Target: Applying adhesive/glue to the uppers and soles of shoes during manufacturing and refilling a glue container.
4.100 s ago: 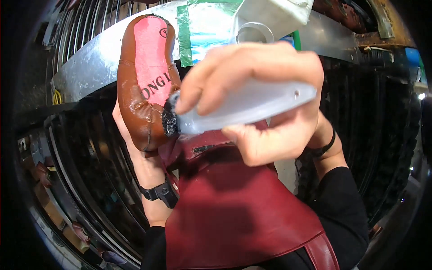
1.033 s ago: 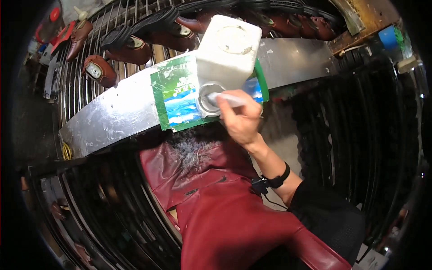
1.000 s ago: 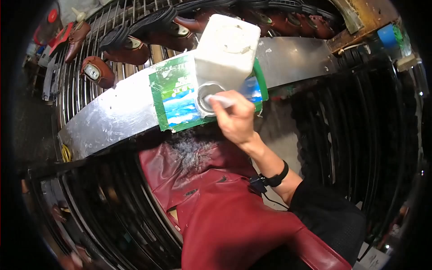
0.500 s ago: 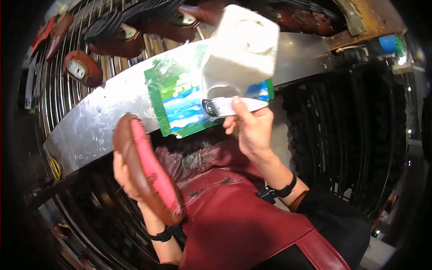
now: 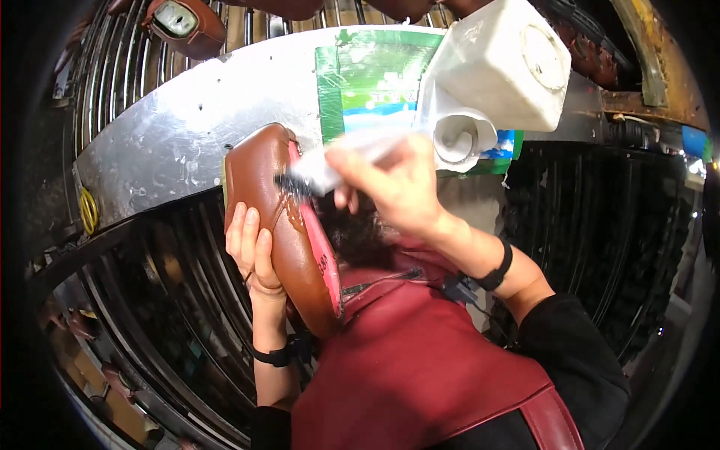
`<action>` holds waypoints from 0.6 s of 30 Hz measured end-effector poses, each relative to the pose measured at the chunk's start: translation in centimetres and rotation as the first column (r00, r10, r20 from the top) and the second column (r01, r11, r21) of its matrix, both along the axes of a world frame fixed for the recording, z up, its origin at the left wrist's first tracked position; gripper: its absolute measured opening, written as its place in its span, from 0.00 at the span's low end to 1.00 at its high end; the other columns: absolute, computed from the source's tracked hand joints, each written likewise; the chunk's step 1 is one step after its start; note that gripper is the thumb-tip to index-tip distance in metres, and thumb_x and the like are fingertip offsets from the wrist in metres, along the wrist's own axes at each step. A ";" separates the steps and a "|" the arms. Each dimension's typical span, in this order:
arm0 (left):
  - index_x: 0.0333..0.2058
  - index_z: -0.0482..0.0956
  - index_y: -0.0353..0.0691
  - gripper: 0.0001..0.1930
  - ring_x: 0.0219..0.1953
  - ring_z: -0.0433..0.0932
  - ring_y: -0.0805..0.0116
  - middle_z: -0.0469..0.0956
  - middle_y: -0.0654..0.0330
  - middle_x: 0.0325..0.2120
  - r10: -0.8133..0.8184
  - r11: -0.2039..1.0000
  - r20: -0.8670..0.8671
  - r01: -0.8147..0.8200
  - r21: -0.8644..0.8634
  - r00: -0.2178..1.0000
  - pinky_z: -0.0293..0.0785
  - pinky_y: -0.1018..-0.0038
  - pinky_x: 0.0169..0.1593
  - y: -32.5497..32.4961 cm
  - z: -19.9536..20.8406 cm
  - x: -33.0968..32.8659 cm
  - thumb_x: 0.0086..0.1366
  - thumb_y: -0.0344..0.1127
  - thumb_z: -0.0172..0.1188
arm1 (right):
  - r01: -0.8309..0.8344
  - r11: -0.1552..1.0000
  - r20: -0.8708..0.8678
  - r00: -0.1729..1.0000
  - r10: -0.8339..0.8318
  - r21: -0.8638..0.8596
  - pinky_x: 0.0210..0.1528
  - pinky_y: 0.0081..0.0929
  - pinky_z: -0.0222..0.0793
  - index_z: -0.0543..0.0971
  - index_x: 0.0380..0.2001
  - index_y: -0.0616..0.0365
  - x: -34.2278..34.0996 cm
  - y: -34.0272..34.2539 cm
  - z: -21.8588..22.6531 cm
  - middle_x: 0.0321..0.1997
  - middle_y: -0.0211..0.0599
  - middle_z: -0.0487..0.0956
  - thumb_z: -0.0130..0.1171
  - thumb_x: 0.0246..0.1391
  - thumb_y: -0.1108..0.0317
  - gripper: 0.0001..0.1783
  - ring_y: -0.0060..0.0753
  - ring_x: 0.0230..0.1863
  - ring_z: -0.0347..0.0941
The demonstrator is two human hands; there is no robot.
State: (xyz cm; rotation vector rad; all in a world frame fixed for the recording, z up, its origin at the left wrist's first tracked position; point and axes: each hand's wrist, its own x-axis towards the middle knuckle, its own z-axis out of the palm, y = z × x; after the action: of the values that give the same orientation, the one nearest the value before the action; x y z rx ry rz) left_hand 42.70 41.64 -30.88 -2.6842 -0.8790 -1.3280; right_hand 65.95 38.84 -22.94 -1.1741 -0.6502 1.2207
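Note:
My left hand (image 5: pixel 255 251) holds a brown leather shoe upper (image 5: pixel 289 240) from its left side, fingers wrapped against the leather. The shoe is tilted, with its pink underside partly showing on the right. In my right hand (image 5: pixel 397 180) is a white-handled brush (image 5: pixel 322 171), blurred by motion. Its dark bristles touch the leather beside the pink edge, where a wet, shiny patch shows. A white plastic container (image 5: pixel 499 67) with a cut-open spout stands beyond my right hand, on a green and blue printed sheet (image 5: pixel 367 82).
A metal bench (image 5: pixel 187 142) curves across in front of me. Behind it, metal rollers (image 5: pixel 247 30) carry more brown shoes, one (image 5: pixel 187 26) at the upper left. A yellow coil (image 5: pixel 88 210) hangs at the bench's left end. A dark red apron (image 5: pixel 420 360) covers my lap.
The brush has moved left from beside the container onto the shoe. My left hand has turned the shoe so more brown leather shows. The view has shifted, too.

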 end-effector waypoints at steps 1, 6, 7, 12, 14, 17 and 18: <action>0.59 0.64 0.39 0.28 0.60 0.76 0.42 0.73 0.45 0.59 -0.007 1.000 -0.007 0.007 -0.031 1.000 0.75 0.52 0.61 0.0 0.2 0.2 0.64 0.27 0.67 | 0.065 0.997 0.020 0.998 -0.066 0.036 0.18 0.19 0.69 0.83 0.35 0.67 0.4 1.5 -0.5 0.26 0.36 0.84 0.65 0.63 0.70 0.08 0.20 0.19 0.77; 0.58 0.66 0.38 0.24 0.60 0.76 0.43 0.74 0.45 0.59 -0.012 0.999 0.018 0.012 -0.034 1.000 0.75 0.52 0.61 0.1 0.3 -0.2 0.66 0.27 0.64 | 0.100 0.992 0.079 0.991 -0.106 0.071 0.18 0.20 0.70 0.84 0.32 0.66 1.1 5.3 -2.6 0.22 0.35 0.82 0.66 0.63 0.69 0.09 0.23 0.19 0.78; 0.58 0.66 0.38 0.24 0.60 0.76 0.43 0.74 0.45 0.59 -0.004 1.000 0.027 0.005 -0.031 1.000 0.75 0.52 0.61 0.3 0.2 -0.1 0.66 0.27 0.64 | 0.067 0.997 0.060 0.996 -0.068 0.032 0.18 0.21 0.70 0.84 0.32 0.67 1.3 5.0 -2.6 0.23 0.37 0.82 0.66 0.62 0.70 0.09 0.26 0.20 0.79; 0.58 0.71 0.35 0.23 0.60 0.76 0.43 0.76 0.45 0.59 -0.046 0.998 0.074 0.049 -0.040 0.996 0.74 0.54 0.62 0.5 1.0 0.1 0.66 0.29 0.65 | -0.182 0.979 0.065 0.982 0.177 0.087 0.23 0.23 0.74 0.84 0.33 0.70 0.7 -3.8 2.0 0.28 0.41 0.84 0.66 0.62 0.72 0.09 0.26 0.23 0.80; 0.59 0.71 0.35 0.25 0.61 0.76 0.44 0.76 0.45 0.59 -0.046 0.997 0.098 0.052 -0.059 0.994 0.73 0.54 0.63 0.4 1.1 0.4 0.65 0.30 0.66 | -0.322 0.916 0.344 0.910 0.230 0.241 0.30 0.28 0.79 0.84 0.33 0.71 0.7 -6.4 3.3 0.30 0.46 0.85 0.64 0.61 0.75 0.07 0.33 0.28 0.83; 0.60 0.71 0.34 0.28 0.61 0.76 0.45 0.76 0.46 0.60 -0.048 0.997 0.063 0.052 -0.053 0.997 0.72 0.56 0.64 0.6 1.6 0.5 0.62 0.31 0.69 | -0.476 0.730 0.496 0.842 0.215 0.491 0.40 0.36 0.82 0.82 0.40 0.73 -0.4 -9.7 3.6 0.35 0.50 0.84 0.61 0.61 0.73 0.11 0.48 0.36 0.85; 0.59 0.71 0.34 0.29 0.61 0.76 0.46 0.75 0.46 0.60 -0.054 0.997 0.077 0.059 -0.057 0.996 0.72 0.57 0.65 0.5 1.9 0.7 0.61 0.31 0.69 | -0.518 0.688 0.501 0.828 0.253 0.508 0.45 0.39 0.82 0.81 0.44 0.74 -0.7 -11.1 3.8 0.38 0.49 0.84 0.61 0.60 0.72 0.14 0.51 0.39 0.84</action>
State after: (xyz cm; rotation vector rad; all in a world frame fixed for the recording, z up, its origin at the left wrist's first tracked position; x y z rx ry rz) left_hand 43.44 42.17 -28.97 -2.7398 -0.8687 -1.4458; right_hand 65.29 27.76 -19.14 -0.7055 -1.5650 0.9758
